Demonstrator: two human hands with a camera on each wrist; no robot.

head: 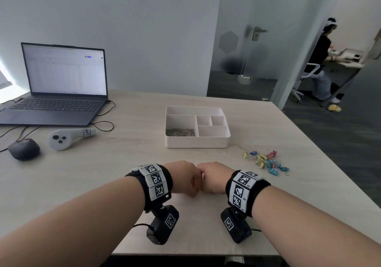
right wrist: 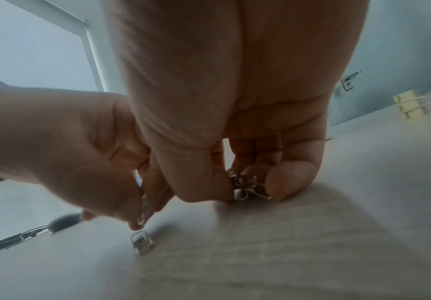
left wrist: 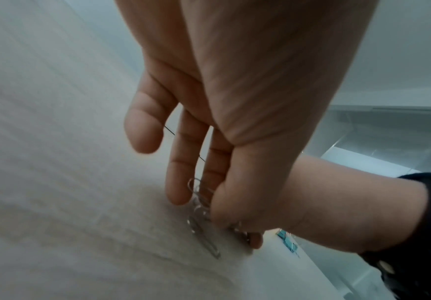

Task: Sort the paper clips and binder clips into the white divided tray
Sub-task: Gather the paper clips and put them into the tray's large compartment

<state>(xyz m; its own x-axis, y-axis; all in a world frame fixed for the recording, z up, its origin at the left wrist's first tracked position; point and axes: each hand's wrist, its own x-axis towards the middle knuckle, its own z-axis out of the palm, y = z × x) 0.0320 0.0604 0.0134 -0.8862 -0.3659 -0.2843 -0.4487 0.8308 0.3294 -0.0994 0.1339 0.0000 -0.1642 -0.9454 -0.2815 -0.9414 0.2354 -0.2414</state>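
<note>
Pinching silver paper clips (right wrist: 247, 187) off table, both hands, L (head: 185, 179) & R (head: 212, 177).

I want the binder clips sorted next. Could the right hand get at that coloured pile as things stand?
Probably yes, once freed: the binder clips lie on bare table just right of the right hand, nothing between. But it is pinching paper clips now.

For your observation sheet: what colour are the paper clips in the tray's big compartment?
Silver-grey metal paper clips, clearest in the head view.
</note>
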